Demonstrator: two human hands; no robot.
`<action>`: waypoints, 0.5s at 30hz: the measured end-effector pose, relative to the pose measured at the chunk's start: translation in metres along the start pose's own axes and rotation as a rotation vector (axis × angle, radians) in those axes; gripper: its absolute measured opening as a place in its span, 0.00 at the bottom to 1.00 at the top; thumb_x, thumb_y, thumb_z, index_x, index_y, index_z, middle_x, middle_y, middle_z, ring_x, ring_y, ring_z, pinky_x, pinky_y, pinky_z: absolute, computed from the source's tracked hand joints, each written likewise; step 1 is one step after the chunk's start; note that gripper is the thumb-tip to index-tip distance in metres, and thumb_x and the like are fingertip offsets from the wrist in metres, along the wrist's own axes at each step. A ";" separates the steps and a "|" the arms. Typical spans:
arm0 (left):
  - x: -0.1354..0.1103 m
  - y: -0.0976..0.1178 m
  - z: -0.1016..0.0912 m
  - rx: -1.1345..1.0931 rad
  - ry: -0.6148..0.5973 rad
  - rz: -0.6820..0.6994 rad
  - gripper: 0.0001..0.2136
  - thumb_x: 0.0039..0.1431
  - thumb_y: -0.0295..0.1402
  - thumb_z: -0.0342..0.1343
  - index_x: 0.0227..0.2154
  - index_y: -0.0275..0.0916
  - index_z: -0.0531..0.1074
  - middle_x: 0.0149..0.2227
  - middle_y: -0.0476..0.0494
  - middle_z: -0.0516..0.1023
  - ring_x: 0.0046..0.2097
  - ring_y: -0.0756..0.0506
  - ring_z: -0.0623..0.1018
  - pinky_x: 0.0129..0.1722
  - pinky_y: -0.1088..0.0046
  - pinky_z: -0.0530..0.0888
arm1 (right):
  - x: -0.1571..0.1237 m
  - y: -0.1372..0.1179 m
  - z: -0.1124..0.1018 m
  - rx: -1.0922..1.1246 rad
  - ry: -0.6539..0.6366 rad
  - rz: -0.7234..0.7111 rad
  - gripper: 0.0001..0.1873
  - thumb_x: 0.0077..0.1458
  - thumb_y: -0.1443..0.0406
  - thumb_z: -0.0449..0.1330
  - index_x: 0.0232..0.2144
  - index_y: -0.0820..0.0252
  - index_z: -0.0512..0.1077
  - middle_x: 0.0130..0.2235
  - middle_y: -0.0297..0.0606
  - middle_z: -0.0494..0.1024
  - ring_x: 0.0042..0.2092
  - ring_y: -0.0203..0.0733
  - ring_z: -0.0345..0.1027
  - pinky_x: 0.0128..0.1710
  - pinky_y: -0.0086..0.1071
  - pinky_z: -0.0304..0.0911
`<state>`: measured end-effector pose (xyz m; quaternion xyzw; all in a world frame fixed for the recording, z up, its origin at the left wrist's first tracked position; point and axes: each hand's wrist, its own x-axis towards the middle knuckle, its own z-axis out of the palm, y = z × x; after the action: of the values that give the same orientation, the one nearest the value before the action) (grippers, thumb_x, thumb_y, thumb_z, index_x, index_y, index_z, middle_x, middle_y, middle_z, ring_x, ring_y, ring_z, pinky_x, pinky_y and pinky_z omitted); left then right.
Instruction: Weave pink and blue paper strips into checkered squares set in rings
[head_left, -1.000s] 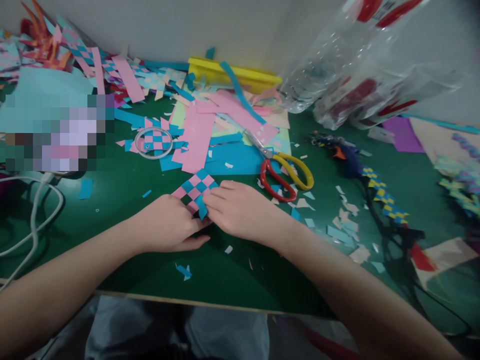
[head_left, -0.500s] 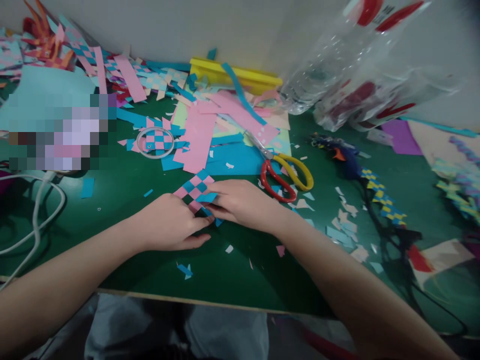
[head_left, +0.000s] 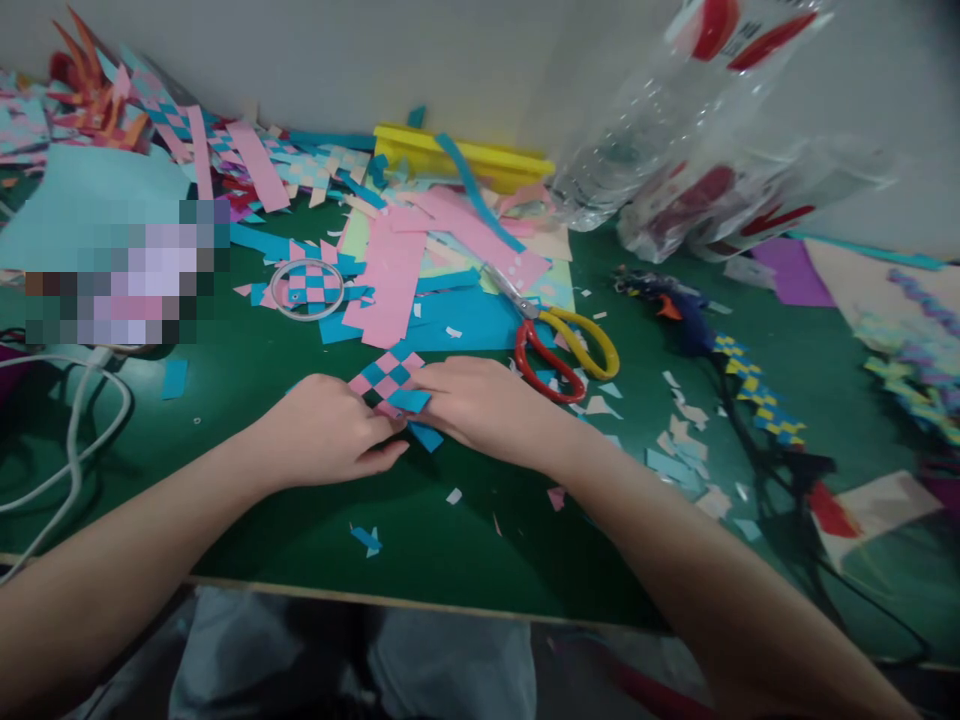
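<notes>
A small woven paper piece (head_left: 388, 375) in pink and blue checks is held low over the green table, between my two hands. My left hand (head_left: 322, 430) grips its near left side, thumb and fingers pinched together. From the other side, my right hand (head_left: 480, 400) is closed on its right edge; those fingertips are partly hidden behind the paper. Blue strip ends (head_left: 425, 436) stick out between the hands. Scissors (head_left: 536, 320) with one red and one yellow handle lie just beyond my right hand, blades pointing away.
Pink strips (head_left: 397, 260) and blue paper (head_left: 442, 325) are piled beyond my hands. A roll of tape (head_left: 306, 290) rests on another woven piece. Plastic bags (head_left: 675, 190) stand by the wall. Paper scraps (head_left: 682, 440) litter the right; a white cable (head_left: 75, 430) curls at left.
My left thumb and fingers have drawn closer together on the woven piece. More of a blue strip end now shows between the hands. The whole view has shifted slightly.
</notes>
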<state>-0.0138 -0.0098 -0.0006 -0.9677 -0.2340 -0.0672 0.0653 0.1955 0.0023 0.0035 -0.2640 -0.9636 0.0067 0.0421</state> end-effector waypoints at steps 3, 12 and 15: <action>0.000 0.000 0.000 0.004 -0.008 -0.005 0.15 0.62 0.39 0.46 0.28 0.38 0.74 0.16 0.48 0.73 0.20 0.46 0.74 0.19 0.73 0.58 | 0.001 0.000 0.005 -0.020 0.051 0.044 0.14 0.64 0.64 0.49 0.40 0.60 0.75 0.44 0.42 0.76 0.36 0.39 0.67 0.35 0.33 0.57; -0.003 -0.002 0.001 -0.007 0.047 -0.037 0.17 0.63 0.37 0.44 0.24 0.39 0.74 0.16 0.49 0.72 0.20 0.46 0.73 0.20 0.73 0.59 | 0.003 -0.002 0.001 0.104 0.058 0.102 0.15 0.64 0.61 0.49 0.41 0.57 0.75 0.39 0.39 0.78 0.41 0.39 0.70 0.37 0.30 0.60; -0.003 -0.002 0.001 -0.020 0.061 -0.026 0.17 0.64 0.37 0.45 0.24 0.39 0.74 0.16 0.49 0.72 0.20 0.47 0.73 0.20 0.73 0.60 | 0.002 -0.003 0.000 0.114 0.056 0.110 0.15 0.64 0.62 0.49 0.42 0.56 0.75 0.39 0.38 0.78 0.42 0.38 0.70 0.38 0.29 0.60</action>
<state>-0.0177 -0.0092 -0.0023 -0.9626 -0.2440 -0.0997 0.0620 0.1920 0.0009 0.0035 -0.3137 -0.9442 0.0564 0.0834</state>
